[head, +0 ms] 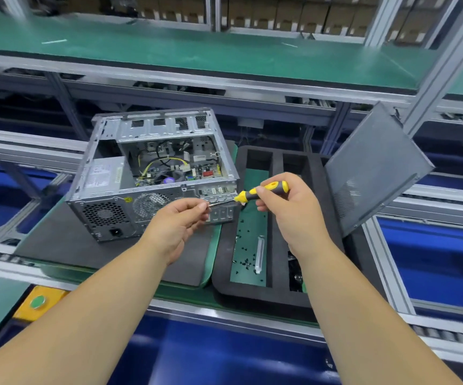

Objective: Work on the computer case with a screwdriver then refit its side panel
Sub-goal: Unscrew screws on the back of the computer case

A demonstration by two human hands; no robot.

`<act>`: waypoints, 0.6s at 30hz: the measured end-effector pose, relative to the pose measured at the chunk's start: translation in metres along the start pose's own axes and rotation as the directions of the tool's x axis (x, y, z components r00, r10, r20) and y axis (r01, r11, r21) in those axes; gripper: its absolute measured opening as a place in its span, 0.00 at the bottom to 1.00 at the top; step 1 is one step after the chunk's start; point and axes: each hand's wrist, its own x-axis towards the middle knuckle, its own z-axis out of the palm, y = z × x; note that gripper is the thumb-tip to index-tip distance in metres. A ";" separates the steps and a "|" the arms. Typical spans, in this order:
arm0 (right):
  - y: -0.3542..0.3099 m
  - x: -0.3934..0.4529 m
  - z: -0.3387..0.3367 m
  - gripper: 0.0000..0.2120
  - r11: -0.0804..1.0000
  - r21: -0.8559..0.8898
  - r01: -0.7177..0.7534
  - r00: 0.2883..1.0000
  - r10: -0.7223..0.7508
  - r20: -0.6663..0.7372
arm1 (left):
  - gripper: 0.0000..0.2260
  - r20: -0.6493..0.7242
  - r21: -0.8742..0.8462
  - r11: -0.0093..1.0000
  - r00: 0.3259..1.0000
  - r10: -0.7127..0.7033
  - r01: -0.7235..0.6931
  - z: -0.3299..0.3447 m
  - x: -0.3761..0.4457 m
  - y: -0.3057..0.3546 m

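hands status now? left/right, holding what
Left hand: pinching the metal shaft near the tip of the yellow-and-grey screwdriver.
Right hand: gripping the screwdriver's handle.

The computer case [152, 173] lies on a mat [66, 243] on the bench [186, 294], its open side up. Just right of it sits a foam tray [276, 297] with loose screws [245, 258] in its left compartment. The side panel [375, 168] leans tilted at the tray's right edge. A shelf [197, 54] runs behind and above.

In front of the case, the left hand [180, 218] pinches the shaft of the screwdriver [263, 191] and the right hand [288, 204] grips its handle.
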 end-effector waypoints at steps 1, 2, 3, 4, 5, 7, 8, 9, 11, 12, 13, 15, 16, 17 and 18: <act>-0.002 0.001 0.004 0.03 1.000 -0.005 0.002 1.000 -0.002 0.025 | 0.03 -0.016 0.003 0.999 0.999 0.037 -0.037 -0.006 0.000 0.006; -0.004 0.003 0.009 0.04 1.000 -0.023 0.006 0.998 -0.005 0.058 | 0.03 -0.031 0.014 0.997 0.997 0.077 -0.077 -0.013 0.001 0.012; -0.006 0.004 0.014 0.04 0.998 -0.058 0.012 0.995 -0.006 0.096 | 0.04 -0.046 0.041 0.992 0.991 0.124 -0.122 -0.019 0.002 0.018; -0.008 0.005 0.020 0.05 0.995 -0.100 0.018 0.991 -0.005 0.132 | 0.05 -0.055 0.092 0.981 0.983 0.178 -0.172 -0.027 0.003 0.025; -0.010 0.006 0.026 0.05 0.990 -0.136 0.024 0.987 -0.001 0.163 | 0.07 -0.051 0.165 0.961 0.971 0.232 -0.221 -0.034 0.004 0.033; -0.014 0.008 0.043 0.07 0.980 -0.195 0.025 0.977 0.018 0.212 | 0.08 -0.018 0.307 0.903 0.946 0.322 -0.302 -0.049 0.006 0.047; -0.015 0.010 0.053 0.08 0.969 -0.244 0.028 0.973 0.030 0.230 | 0.09 -0.005 0.355 0.876 0.936 0.352 -0.327 -0.057 0.008 0.053; -0.016 0.011 0.063 0.08 0.950 -0.309 0.040 0.969 0.039 0.244 | 0.09 0.001 0.386 0.856 0.929 0.371 -0.343 -0.065 0.009 0.059; -0.017 0.014 0.083 0.04 0.907 -0.414 0.072 0.963 0.046 0.267 | 0.08 0.003 0.410 0.840 0.921 0.389 -0.356 -0.081 0.013 0.069; -0.017 0.015 0.094 0.02 0.898 -0.434 0.075 0.962 0.049 0.268 | 0.07 0.009 0.414 0.839 0.923 0.385 -0.354 -0.090 0.015 0.074; -0.017 0.016 0.105 0.01 0.897 -0.436 0.068 0.964 0.054 0.261 | 0.06 0.024 0.421 0.836 0.926 0.376 -0.351 -0.099 0.017 0.078; -0.016 0.018 0.129 0.03 0.908 -0.416 0.054 0.970 0.052 0.239 | 0.08 0.063 0.477 0.804 0.927 0.371 -0.354 -0.121 0.023 0.087; -0.015 0.019 0.141 0.05 0.912 -0.408 0.045 0.975 0.049 0.218 | 0.09 0.074 0.539 0.763 0.922 0.379 -0.357 -0.133 0.026 0.091; -0.014 0.021 0.153 0.06 0.914 -0.404 0.030 0.981 0.049 0.185 | 0.10 0.081 0.620 0.698 0.914 0.397 -0.358 -0.146 0.030 0.095; -0.013 0.024 0.165 0.06 0.917 -0.398 0.013 0.988 0.051 0.148 | 0.11 0.096 0.708 0.608 0.902 0.422 -0.360 -0.159 0.034 0.098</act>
